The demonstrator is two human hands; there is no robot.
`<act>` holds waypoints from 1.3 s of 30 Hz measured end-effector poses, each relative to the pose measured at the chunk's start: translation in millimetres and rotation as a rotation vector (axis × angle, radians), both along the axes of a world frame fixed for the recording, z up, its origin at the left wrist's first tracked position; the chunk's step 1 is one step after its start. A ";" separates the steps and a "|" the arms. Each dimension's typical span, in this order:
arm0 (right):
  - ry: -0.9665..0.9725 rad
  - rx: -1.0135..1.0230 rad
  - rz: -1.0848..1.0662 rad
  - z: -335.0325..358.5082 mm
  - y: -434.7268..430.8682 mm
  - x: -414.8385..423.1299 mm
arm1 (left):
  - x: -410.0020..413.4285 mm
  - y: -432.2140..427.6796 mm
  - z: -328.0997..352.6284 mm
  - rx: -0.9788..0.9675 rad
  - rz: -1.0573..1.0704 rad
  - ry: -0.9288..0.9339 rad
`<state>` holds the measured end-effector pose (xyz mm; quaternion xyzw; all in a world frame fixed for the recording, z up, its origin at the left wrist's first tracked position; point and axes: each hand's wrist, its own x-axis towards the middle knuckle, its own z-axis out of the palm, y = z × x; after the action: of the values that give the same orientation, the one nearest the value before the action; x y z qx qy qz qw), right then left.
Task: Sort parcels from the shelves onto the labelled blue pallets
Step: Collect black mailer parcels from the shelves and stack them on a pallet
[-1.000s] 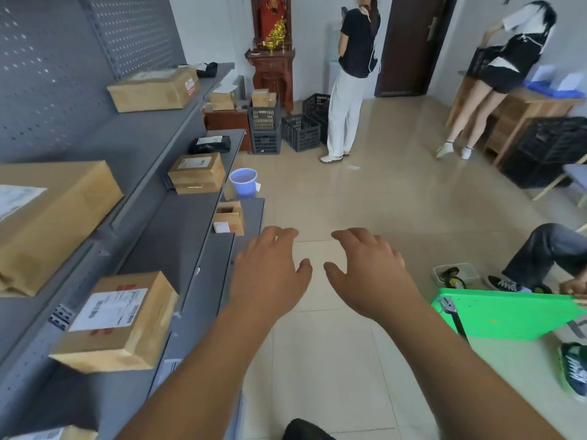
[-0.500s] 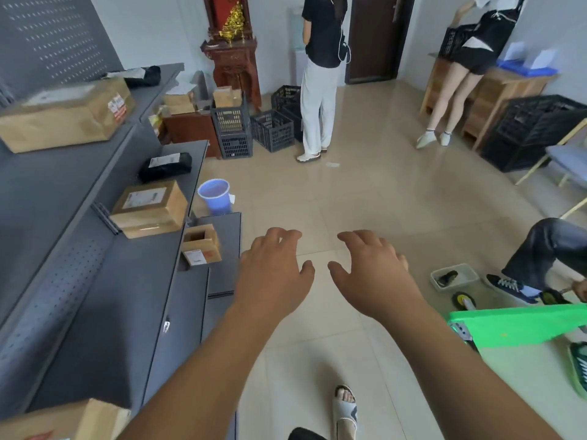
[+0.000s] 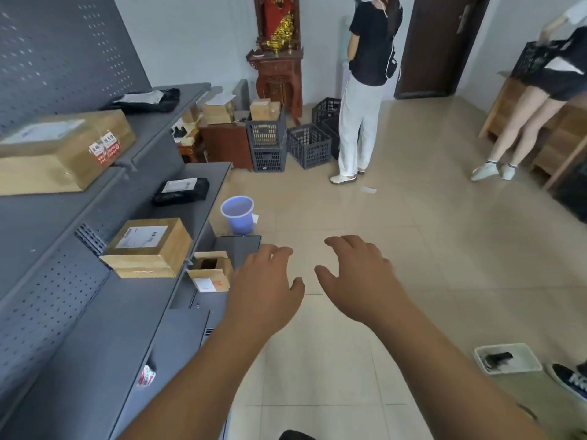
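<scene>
My left hand and my right hand are stretched out side by side over the tiled floor, fingers relaxed, holding nothing. Grey shelves run along the left. A labelled cardboard parcel lies on the middle shelf, left of my left hand. A small open cardboard box sits on the lowest shelf, just left of my left hand. A black bagged parcel lies farther back, and a large taped carton rests on the upper shelf. No blue pallet is in view.
A purple bucket stands on the floor past the shelf end. Grey crates and stacked boxes are at the back. One person stands by the crates, another bends over at the right. A white tray lies on the floor at lower right.
I have walked forward along the shelves: the near parcels have dropped out of view, the middle-shelf parcel and small open box are closer. The green board at right is gone. Both hands stay empty.
</scene>
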<state>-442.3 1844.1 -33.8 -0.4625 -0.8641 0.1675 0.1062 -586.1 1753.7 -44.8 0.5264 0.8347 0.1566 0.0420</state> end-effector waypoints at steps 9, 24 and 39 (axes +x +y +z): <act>-0.029 0.021 0.036 -9.3 118.5 -104.6 | -107.1 119.4 -8.6 0.061 0.048 -0.005; -0.046 -0.011 -0.091 -21.6 313.4 -233.6 | -245.9 331.4 -18.3 0.026 -0.075 -0.075; -0.019 -0.016 0.288 -18.7 517.8 -364.8 | -334.0 474.7 -22.2 -0.036 0.336 -0.047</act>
<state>-807.1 2361.9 -52.5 -0.3363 -0.9211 0.1836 0.0690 -920.1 2228.5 -67.0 0.3748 0.9124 0.1586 0.0439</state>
